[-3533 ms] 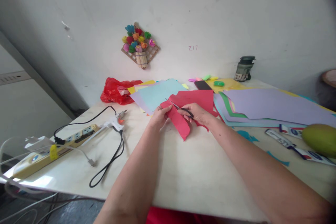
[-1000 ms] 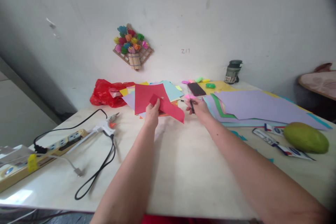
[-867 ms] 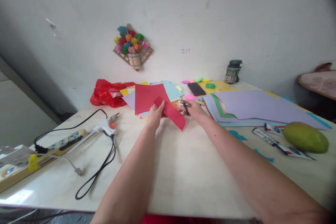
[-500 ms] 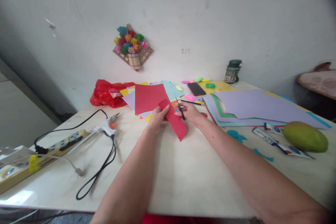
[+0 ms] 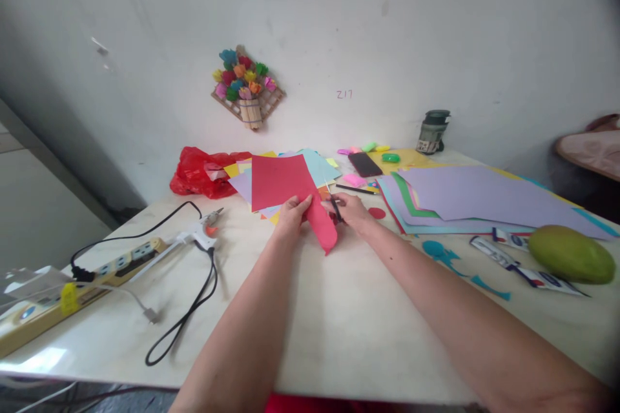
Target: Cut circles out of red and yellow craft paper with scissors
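Observation:
Between thumb and fingers, my left hand [image 5: 291, 218] pinches a narrow red paper piece [image 5: 321, 226], whose lower end curls toward me. My right hand [image 5: 352, 210] is closed around the black handles of a pair of scissors [image 5: 334, 204], with the blades pointing up and away beside the strip. Behind my left hand a larger red sheet [image 5: 278, 181] lies on a pile of coloured papers [image 5: 320, 166]. A small red disc [image 5: 376, 213] rests on the table just right of my right hand.
On the left are a glue gun [image 5: 201, 232], a power strip [image 5: 121, 264], cables and a red plastic bag [image 5: 203, 171]. To the right lie large coloured sheets [image 5: 475, 193], blue scraps [image 5: 438, 250], tubes [image 5: 547, 279] and a green mango [image 5: 571, 253]. A phone [image 5: 365, 164] and bottle [image 5: 433, 132] are behind.
The red paper piece has turned in my left hand, and its lower end has shifted left and up. The small red disc shows more fully beside my right hand. The view has shifted slightly.

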`<state>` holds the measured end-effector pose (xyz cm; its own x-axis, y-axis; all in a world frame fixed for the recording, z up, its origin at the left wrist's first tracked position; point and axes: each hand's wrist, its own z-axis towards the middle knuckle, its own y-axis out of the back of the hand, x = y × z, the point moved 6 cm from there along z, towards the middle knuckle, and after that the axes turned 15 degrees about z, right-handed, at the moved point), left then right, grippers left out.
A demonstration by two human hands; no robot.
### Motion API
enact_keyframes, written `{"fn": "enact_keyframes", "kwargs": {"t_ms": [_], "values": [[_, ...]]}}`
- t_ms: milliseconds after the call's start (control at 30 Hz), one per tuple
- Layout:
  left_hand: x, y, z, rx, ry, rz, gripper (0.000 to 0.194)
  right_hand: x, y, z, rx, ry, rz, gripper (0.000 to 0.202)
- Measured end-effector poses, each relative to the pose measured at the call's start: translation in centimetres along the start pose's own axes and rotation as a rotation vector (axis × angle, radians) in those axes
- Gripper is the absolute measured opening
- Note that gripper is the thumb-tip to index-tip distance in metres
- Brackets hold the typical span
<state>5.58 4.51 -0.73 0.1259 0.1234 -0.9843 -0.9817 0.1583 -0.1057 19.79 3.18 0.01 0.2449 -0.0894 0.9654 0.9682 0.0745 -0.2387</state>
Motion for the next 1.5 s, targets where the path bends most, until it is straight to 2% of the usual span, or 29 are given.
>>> {"fn": "enact_keyframes", "kwargs": {"t_ms": [200,400,667,1000,1200,1500], "values": [[0.8,0.9,0.4,0.005,0.003,-0.012,0.036,-0.4,-0.1,-0.6,0.185,-0.073,-0.136,0.033],[1.4,1.3,0.5,0.017,0.012,0.003,0.036,-1.1,0.8,-0.2,0.265,-0.122,-0.173,0.04],[1.3,1.3,0.7,0.022,-0.01,0.032,0.036,-1.0,1.1,0.0,0.391,-0.072,-0.192,0.04],[0.6,1.1,0.2,-0.019,-0.005,-0.028,0.036,-1.0,0.8,-0.1,0.356,-0.105,-0.2,0.035],[0.8,0.9,0.4,0.015,0.022,-0.02,0.037,-1.1,0.7,-0.1,0.348,-0.112,-0.2,0.035],[1.5,1.4,0.6,-0.022,0.053,-0.077,0.032,-0.7,0.2,-0.5,0.292,-0.158,-0.183,0.033]]}}
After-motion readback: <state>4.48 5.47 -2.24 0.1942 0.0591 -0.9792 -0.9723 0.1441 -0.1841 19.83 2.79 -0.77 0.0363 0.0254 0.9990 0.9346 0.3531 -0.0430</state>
